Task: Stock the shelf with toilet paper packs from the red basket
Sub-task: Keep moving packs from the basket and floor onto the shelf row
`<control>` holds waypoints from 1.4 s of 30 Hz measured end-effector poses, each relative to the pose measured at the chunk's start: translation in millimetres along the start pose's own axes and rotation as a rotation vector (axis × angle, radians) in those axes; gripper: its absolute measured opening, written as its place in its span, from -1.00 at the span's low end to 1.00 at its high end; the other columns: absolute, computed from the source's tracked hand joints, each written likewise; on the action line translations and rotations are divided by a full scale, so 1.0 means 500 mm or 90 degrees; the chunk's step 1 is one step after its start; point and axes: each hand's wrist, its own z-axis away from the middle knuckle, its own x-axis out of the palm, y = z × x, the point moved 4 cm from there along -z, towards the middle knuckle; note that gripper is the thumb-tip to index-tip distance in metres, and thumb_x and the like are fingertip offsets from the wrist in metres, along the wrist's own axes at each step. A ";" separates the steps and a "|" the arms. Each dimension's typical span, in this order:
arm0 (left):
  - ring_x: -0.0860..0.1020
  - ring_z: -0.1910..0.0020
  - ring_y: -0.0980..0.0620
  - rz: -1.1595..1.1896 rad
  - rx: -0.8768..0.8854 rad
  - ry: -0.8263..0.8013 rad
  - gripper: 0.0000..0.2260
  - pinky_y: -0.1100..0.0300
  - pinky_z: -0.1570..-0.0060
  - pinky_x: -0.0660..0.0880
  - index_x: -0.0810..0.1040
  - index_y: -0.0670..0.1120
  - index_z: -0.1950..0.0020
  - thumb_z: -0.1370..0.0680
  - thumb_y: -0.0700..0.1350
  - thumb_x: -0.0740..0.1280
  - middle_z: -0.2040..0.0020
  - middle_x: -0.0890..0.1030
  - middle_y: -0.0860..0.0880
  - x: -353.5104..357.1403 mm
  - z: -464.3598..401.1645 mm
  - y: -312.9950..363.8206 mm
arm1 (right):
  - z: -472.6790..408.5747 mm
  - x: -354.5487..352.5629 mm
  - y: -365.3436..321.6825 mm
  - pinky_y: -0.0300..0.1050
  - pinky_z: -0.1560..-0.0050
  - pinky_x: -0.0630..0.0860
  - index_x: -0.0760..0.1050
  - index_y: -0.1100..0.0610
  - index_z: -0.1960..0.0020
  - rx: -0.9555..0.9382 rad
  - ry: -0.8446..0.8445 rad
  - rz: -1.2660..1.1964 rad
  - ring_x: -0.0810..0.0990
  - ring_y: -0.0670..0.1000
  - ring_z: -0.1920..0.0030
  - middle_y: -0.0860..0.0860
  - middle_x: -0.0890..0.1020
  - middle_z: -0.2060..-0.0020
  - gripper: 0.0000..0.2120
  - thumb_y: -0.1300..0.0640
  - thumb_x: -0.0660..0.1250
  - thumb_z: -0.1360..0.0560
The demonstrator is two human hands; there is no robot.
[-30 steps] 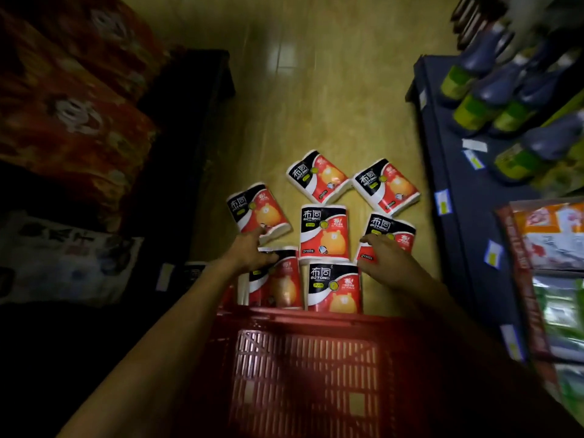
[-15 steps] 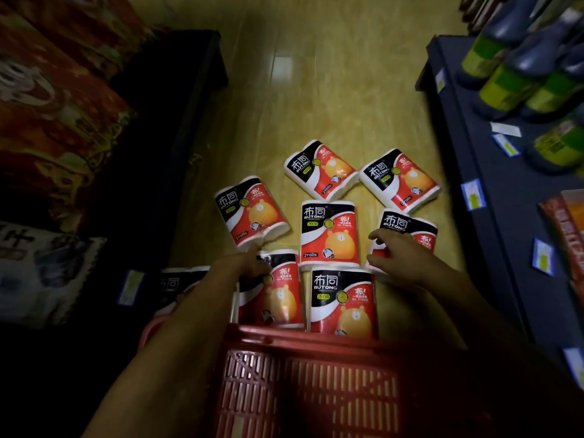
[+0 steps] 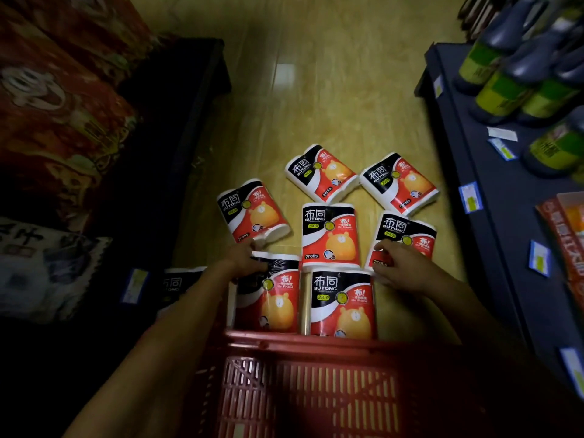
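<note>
Several red, black and white toilet paper packs lie on the yellow floor beyond the red basket, which fills the bottom of the view. My left hand rests on the top of the near-left pack, its fingers closed over the black end. My right hand lies on the lower edge of the right pack, fingers curled on it. A centre pack and a near-centre pack lie between my hands. Another pack lies just beyond my left hand.
Two more packs lie further out on the floor. A dark shelf with price tags and green-labelled bottles runs along the right. Dark low shelving and red printed packaging stand on the left.
The view has tipped slightly and moved closer to the packs. My left hand slid from the far-left pack down onto the near-left pack. My right hand stayed on the right pack.
</note>
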 end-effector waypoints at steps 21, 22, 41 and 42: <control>0.59 0.12 0.06 0.084 0.242 0.273 -0.66 0.23 0.16 0.52 0.57 -0.01 -0.04 -0.35 0.03 0.55 0.10 0.63 -0.01 -0.198 0.156 0.132 | -0.044 0.050 -0.051 -0.04 -0.18 0.49 0.26 0.12 -0.43 0.119 -0.165 0.048 0.52 0.15 -0.23 0.16 0.46 -0.33 -0.42 -0.05 0.34 -0.50; 0.59 0.13 0.08 0.091 0.251 0.273 -0.66 0.25 0.17 0.52 0.57 -0.01 -0.03 -0.35 0.04 0.55 0.10 0.63 0.00 -0.210 0.157 0.141 | -0.050 0.055 -0.055 -0.03 -0.17 0.50 0.27 0.13 -0.42 0.121 -0.164 0.056 0.53 0.15 -0.22 0.15 0.47 -0.33 -0.40 -0.07 0.35 -0.48; 0.56 0.13 0.26 0.159 0.280 0.294 -0.67 0.26 0.20 0.56 0.57 0.00 -0.11 -0.39 0.02 0.51 0.00 0.65 -0.01 -0.256 0.128 0.155 | -0.093 0.139 -0.034 0.00 -0.16 0.47 0.21 0.24 -0.43 0.219 -0.154 -0.019 0.50 0.20 -0.25 0.20 0.46 -0.31 -0.19 -0.05 0.50 -0.35; 0.55 0.13 0.27 0.160 0.281 0.294 -0.67 0.25 0.20 0.57 0.57 0.00 -0.11 -0.39 0.02 0.51 0.00 0.65 0.00 -0.256 0.128 0.153 | -0.092 0.141 -0.034 0.01 -0.17 0.45 0.21 0.25 -0.43 0.225 -0.148 -0.021 0.49 0.20 -0.27 0.21 0.45 -0.32 -0.19 -0.03 0.50 -0.36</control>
